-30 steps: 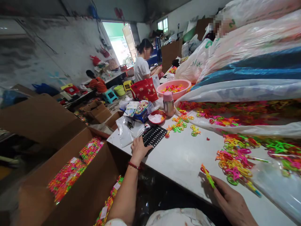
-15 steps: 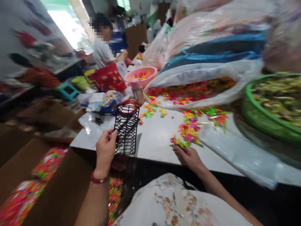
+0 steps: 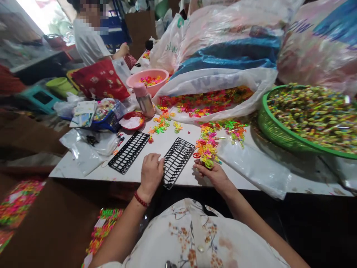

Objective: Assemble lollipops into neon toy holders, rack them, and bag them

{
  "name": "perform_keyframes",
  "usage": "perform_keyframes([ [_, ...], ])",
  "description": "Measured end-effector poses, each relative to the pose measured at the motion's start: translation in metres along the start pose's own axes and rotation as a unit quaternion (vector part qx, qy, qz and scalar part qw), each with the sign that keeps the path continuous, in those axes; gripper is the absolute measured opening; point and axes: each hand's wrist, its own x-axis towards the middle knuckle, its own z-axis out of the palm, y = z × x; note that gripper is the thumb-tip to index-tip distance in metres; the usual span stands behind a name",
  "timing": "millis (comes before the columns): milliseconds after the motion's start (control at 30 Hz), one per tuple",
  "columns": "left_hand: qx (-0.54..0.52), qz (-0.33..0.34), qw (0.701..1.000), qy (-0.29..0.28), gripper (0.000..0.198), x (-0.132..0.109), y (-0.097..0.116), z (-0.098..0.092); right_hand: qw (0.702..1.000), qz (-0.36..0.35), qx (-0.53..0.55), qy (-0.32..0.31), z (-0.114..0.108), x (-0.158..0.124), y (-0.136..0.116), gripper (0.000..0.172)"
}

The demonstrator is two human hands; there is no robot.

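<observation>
My left hand [image 3: 151, 172] is closed at the left edge of a black plastic grid rack [image 3: 178, 162], thumb against its side. The rack lies at the table's front edge. Farther left, a second black grid rack [image 3: 129, 152] rests flat on the white table. My right hand [image 3: 211, 172] is at the near end of a heap of small bright plastic pieces [image 3: 208, 139], its fingers closed around a yellow-green plastic piece [image 3: 208, 163]. Whether it holds more than one piece is hidden by the fingers.
Clear plastic bags [image 3: 252, 165] lie at the right, beside a green basket [image 3: 304, 143] of small items. An open white sack [image 3: 223, 78] spills pieces at the back. A flask [image 3: 144, 100], red dish [image 3: 133, 121] and pink basin [image 3: 149, 76] stand behind. A person [image 3: 89, 41] sits beyond.
The rack in my left hand was tilted up and is now lower, farther right. A second rack now shows flat at the left. My right hand stays by the heap; the view has swung right.
</observation>
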Motion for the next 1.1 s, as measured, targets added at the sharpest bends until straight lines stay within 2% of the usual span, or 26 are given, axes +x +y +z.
perform_keyframes([
  [100,-0.02,0.052,0.998,0.025,0.018,-0.048,0.008,-0.008,0.999,-0.021,-0.029,-0.014,0.013,0.007,0.005,0.039],
  [167,-0.019,0.087,0.996,0.015,0.027,-0.076,0.009,-0.008,0.997,-0.033,-0.057,-0.041,0.026,0.014,0.011,0.04],
  [267,-0.023,0.094,0.995,0.004,0.035,-0.097,0.003,-0.001,0.986,-0.059,-0.124,-0.095,0.052,0.024,0.016,0.036],
  [433,-0.051,0.085,0.995,0.01,0.031,-0.091,-0.008,0.009,0.941,-0.144,-0.255,-0.168,0.099,0.04,0.017,0.022],
  [600,-0.058,0.078,0.995,-0.01,0.032,-0.085,-0.009,0.01,0.922,-0.177,-0.296,-0.176,0.126,0.055,0.025,0.018],
  [767,-0.068,0.072,0.995,-0.002,0.028,-0.087,-0.011,0.013,0.895,-0.192,-0.342,-0.212,0.133,0.061,0.031,0.015],
  [1000,-0.076,0.072,0.994,0.006,0.031,-0.088,-0.013,0.015,0.859,-0.238,-0.384,-0.241,0.127,0.063,0.032,0.009],
  [1100,-0.077,0.07,0.995,0.003,0.023,-0.088,-0.012,0.013,0.839,-0.278,-0.399,-0.245,0.127,0.062,0.039,0.014],
])
